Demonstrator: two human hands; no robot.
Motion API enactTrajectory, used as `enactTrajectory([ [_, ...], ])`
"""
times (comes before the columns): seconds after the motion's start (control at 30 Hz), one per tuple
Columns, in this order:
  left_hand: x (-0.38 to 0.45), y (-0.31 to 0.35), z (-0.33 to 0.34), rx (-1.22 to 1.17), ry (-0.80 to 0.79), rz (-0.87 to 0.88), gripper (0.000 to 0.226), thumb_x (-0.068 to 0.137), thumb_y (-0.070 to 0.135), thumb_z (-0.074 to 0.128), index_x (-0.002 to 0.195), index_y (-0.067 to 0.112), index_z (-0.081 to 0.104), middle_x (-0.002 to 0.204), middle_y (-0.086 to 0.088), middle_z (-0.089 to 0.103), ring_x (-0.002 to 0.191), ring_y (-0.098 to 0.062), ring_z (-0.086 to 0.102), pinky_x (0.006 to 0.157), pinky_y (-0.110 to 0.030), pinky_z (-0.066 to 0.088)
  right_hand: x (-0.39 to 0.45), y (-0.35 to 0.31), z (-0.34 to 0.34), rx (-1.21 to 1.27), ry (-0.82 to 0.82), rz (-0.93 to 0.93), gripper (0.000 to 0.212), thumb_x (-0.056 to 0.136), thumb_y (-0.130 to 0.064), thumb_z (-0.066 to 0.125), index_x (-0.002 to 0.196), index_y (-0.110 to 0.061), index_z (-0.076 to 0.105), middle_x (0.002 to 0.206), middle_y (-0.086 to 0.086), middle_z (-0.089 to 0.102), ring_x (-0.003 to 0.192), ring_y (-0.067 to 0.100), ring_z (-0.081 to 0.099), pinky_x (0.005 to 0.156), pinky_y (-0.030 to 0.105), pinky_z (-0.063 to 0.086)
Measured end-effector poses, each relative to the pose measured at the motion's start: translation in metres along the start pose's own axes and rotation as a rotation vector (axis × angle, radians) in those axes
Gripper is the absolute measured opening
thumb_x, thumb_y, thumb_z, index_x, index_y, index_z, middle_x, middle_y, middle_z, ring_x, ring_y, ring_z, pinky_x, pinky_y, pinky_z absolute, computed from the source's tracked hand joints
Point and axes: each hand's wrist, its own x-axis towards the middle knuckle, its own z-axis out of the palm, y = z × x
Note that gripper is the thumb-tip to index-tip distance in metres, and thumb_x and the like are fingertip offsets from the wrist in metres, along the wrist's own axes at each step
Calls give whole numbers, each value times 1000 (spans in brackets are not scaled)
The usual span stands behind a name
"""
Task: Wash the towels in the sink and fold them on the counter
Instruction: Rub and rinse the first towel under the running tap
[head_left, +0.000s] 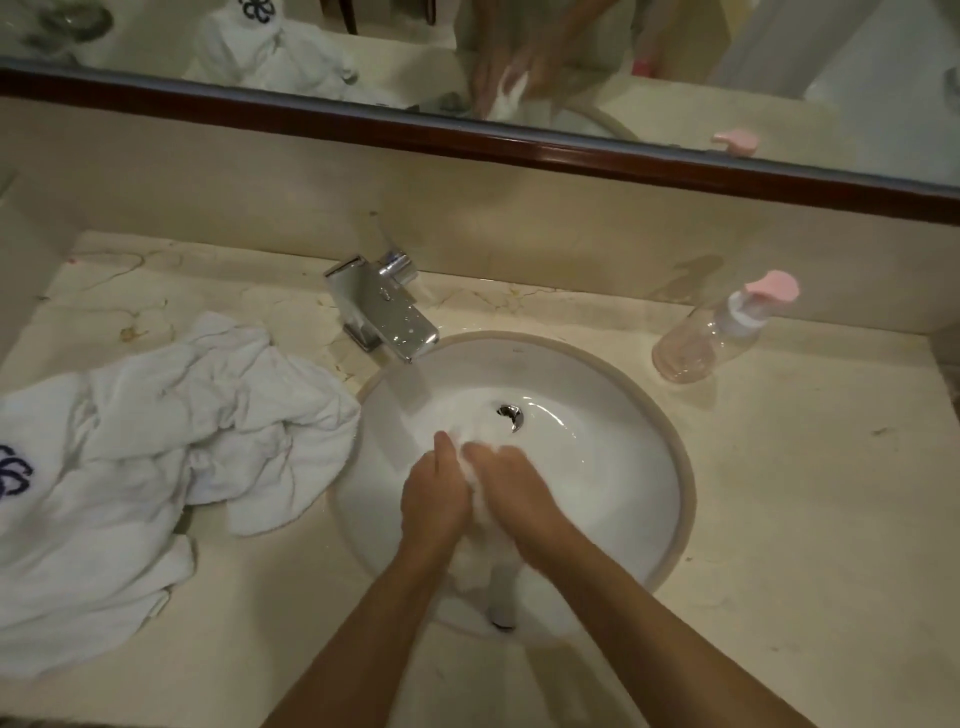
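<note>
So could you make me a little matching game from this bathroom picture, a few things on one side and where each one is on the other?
Things:
1. pile of white towels
2. pump bottle
3. tap
4. small white towel

Places:
A. in the sink, gripped between left hand and right hand
B. on the counter, right of the sink
C. behind the sink's rim
D. on the counter, left of the sink

Pairs: 1-D, 2-B, 3-C, 4-A

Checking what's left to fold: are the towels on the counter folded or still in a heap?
Unfolded. The towels lie crumpled in a loose heap on the counter left of the sink, one corner draped over its rim.
</note>
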Motion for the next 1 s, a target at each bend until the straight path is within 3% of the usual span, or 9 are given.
enactTrajectory([
  [0.17, -31, 2, -3, 156, -138, 219, 50, 106, 43, 26, 121, 17, 66, 113, 1, 68, 111, -21, 61, 102, -38, 44, 34, -12, -15, 16, 374, 3, 48, 104, -43, 39, 109, -4, 65, 110, 15, 68, 100, 32, 64, 91, 38, 50],
  [0.23, -28, -14, -16, 216, -116, 260, 45, 103, 41, 32, 127, 22, 64, 123, 2, 67, 116, -21, 59, 104, -37, 43, 36, -5, -30, 516, 234, 33, 52, 103, -53, 41, 100, -8, 67, 99, 12, 72, 88, 26, 69, 88, 37, 52],
  [0.33, -4, -40, -36, 229, -94, 102, 44, 93, 38, 37, 123, 24, 66, 125, 1, 67, 117, -22, 58, 103, -35, 43, 21, 29, -57, 1045, -49, 95, 82, 95, -72, 30, 124, -5, 65, 125, 20, 67, 116, 34, 65, 101, 47, 48],
  [0.43, 3, -55, -46, -32, -208, -153, 21, 88, 34, 61, 97, 17, 69, 104, -2, 69, 95, -21, 63, 88, -33, 48, 2, 77, -64, 1153, -202, 282, 59, 104, -46, 39, 142, -4, 53, 142, 20, 55, 127, 36, 58, 99, 50, 52],
  [0.5, 12, -62, -47, -276, -265, -326, 41, 81, 49, 70, 94, 10, 73, 100, -5, 74, 92, -23, 70, 94, -37, 51, -14, 95, -62, 1193, -277, 312, 45, 98, -24, 53, 135, 1, 59, 134, 21, 61, 119, 33, 64, 91, 48, 57],
  [0.57, 17, -60, -43, -436, -416, -484, 50, 83, 51, 72, 110, 9, 74, 107, -11, 74, 99, -28, 71, 99, -41, 51, -21, 105, -57, 1167, -256, 356, 40, 86, -23, 66, 115, 3, 72, 123, 25, 67, 113, 33, 67, 93, 47, 56],
  [0.7, 16, -49, -18, -567, -556, -582, 50, 88, 44, 63, 115, 3, 69, 105, -18, 70, 85, -28, 69, 70, -31, 57, -20, 86, -37, 874, -204, 375, 66, 96, -54, 49, 133, 0, 59, 127, 24, 64, 115, 32, 64, 95, 42, 53],
  [0.83, 38, -35, -1, -162, -181, -313, 46, 103, 42, 43, 128, 6, 59, 122, -14, 65, 112, -33, 62, 99, -41, 50, -12, 55, -9, 31, -75, -95, 30, 105, -39, 47, 113, -23, 70, 105, -5, 75, 99, 9, 70, 86, 25, 51],
  [1.0, -2, -22, 21, 262, -269, 96, 45, 108, 37, 29, 130, 10, 58, 124, -13, 63, 114, -27, 59, 91, -29, 41, 52, 25, -19, -161, 290, -58, 37, 93, -44, 44, 79, -14, 61, 82, 7, 62, 87, 32, 63, 84, 43, 50],
])
